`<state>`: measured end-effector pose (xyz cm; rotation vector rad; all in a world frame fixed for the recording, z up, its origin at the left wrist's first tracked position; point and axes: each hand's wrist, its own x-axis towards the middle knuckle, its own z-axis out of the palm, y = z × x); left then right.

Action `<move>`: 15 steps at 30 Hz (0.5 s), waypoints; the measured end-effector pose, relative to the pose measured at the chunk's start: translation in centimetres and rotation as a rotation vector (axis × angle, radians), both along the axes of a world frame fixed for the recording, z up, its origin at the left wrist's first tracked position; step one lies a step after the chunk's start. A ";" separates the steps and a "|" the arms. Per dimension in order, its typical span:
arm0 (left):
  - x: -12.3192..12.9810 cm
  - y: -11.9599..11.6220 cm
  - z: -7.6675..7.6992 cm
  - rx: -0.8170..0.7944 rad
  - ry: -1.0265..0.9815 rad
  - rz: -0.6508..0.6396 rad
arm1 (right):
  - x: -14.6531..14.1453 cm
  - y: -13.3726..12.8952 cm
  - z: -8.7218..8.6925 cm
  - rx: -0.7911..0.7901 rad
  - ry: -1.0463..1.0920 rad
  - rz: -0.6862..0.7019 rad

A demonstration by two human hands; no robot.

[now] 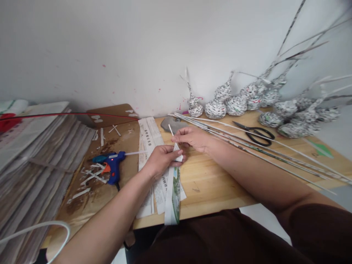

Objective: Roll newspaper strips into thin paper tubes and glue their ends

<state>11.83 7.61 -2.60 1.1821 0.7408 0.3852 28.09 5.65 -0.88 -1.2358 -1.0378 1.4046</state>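
Observation:
My left hand (pixel 165 159) pinches a newspaper strip (pixel 173 194) whose lower part hangs down over the table's front edge. At its upper end the strip is rolled into a thin white tube, which sticks up past my fingers. My right hand (pixel 189 138) is closed with thumb and fingertips on that rolled end, just above and to the right of my left hand. Part of the roll is hidden behind the fingers. Flat newspaper strips (pixel 148 139) lie on the table beneath and left of my hands. A grey flat object (pixel 167 124) rests just behind them.
Long rolled paper sticks (pixel 247 146) and black-handled scissors (pixel 258 136) lie to the right. Several woven paper gourds (pixel 216 109) stand along the wall. Left, a blue glue gun (pixel 117 167) lies on stained cardboard (pixel 129 143) beside a tall newspaper stack (pixel 41 161).

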 end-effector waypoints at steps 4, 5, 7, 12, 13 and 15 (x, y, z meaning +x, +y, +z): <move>-0.2 0.1 -0.2 0.021 -0.015 -0.029 | 0.1 -0.1 0.2 -0.007 0.001 0.020; -0.2 0.1 -0.2 0.025 -0.017 -0.034 | 0.2 -0.2 0.2 -0.003 -0.002 0.055; -0.3 0.1 -0.3 0.031 -0.020 -0.040 | 0.4 -0.2 0.1 -0.003 -0.012 0.151; -0.1 0.1 0.0 0.023 -0.015 -0.038 | 0.6 0.1 -0.2 0.000 -0.020 0.120; -0.1 0.1 0.0 0.023 -0.008 -0.034 | 0.5 0.1 -0.2 0.009 -0.018 0.084; -0.1 0.0 0.1 0.024 0.009 -0.027 | 0.3 0.2 -0.2 0.018 -0.019 0.039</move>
